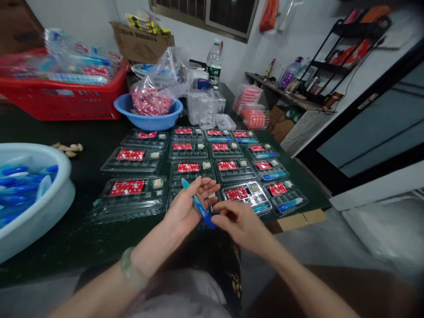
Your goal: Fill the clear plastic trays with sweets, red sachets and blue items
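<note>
A slim blue pen-shaped item (200,206), light blue at its upper tip and dark blue at its lower end, lies across my left hand (185,207). That palm faces up, fingers loosely curled, the thumb against the item. My right hand (243,223) pinches at the dark lower end. Under and beyond both hands, clear plastic trays (132,212) stand in rows, each with a red patterned packet (188,167) and a small pale block (158,183). Trays on the right also hold blue pen-shaped pieces (290,204). My hands partly hide the nearest middle trays.
At left, a pale blue basin (62,185) holds many blue pieces. Behind are a red basket (79,104) of packaged goods, a blue bowl (155,121) with bagged red packets, and stacked clear trays (202,108). Cardboard (293,221) sits by the table's right edge.
</note>
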The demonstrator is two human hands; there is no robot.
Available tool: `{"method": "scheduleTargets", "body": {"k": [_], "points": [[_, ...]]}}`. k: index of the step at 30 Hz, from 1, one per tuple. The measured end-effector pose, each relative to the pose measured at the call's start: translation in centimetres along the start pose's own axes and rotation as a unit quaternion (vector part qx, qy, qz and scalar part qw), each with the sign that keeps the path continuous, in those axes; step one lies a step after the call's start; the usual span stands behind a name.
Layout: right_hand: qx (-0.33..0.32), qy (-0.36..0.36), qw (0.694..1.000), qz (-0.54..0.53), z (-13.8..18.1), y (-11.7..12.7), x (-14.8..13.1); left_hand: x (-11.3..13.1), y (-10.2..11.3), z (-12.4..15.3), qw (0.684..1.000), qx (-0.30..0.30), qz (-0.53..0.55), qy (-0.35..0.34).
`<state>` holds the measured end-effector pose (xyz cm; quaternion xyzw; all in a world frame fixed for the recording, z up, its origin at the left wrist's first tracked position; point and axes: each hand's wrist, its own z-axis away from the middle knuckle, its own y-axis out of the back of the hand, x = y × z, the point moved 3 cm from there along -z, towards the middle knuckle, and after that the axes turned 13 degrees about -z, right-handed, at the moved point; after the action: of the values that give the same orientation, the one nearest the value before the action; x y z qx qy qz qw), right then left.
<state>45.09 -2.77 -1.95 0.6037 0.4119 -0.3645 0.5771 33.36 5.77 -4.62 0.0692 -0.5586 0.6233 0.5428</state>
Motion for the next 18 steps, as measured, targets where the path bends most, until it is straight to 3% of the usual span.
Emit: {"method": "scheduleTargets", "body": {"k": [3, 6, 10, 13, 15, 18], "points": [[-0.004, 0.007, 1.000, 0.002, -1.6, -3.3, -0.8, -0.3, -0.8, 0.6, 0.997, 0.048, -0.060, -0.033], [-0.010, 0.022, 1.000, 0.007, -2.9, -3.2, -0.4, 0.2, -1.2, 1.2, 0.990, 0.066, -0.106, -0.072], [0.026, 0.050, 0.982, 0.179, -4.5, 1.4, 0.8, 1.9, -0.6, 1.6, 0.981, 0.012, -0.168, -0.095], [0.064, 0.012, 0.921, 0.385, -5.8, 6.2, 2.7, 4.3, 1.1, 2.3, 0.975, -0.002, -0.183, -0.124], [0.047, -0.042, 0.866, 0.496, -6.8, 8.7, 4.4, 6.2, 2.7, 3.4, 0.968, 0.022, -0.195, -0.154], [0.003, -0.083, 0.824, 0.560, -7.9, 10.4, 6.3, 9.4, 5.2, 5.8, 0.950, 0.084, -0.219, -0.205]]}}
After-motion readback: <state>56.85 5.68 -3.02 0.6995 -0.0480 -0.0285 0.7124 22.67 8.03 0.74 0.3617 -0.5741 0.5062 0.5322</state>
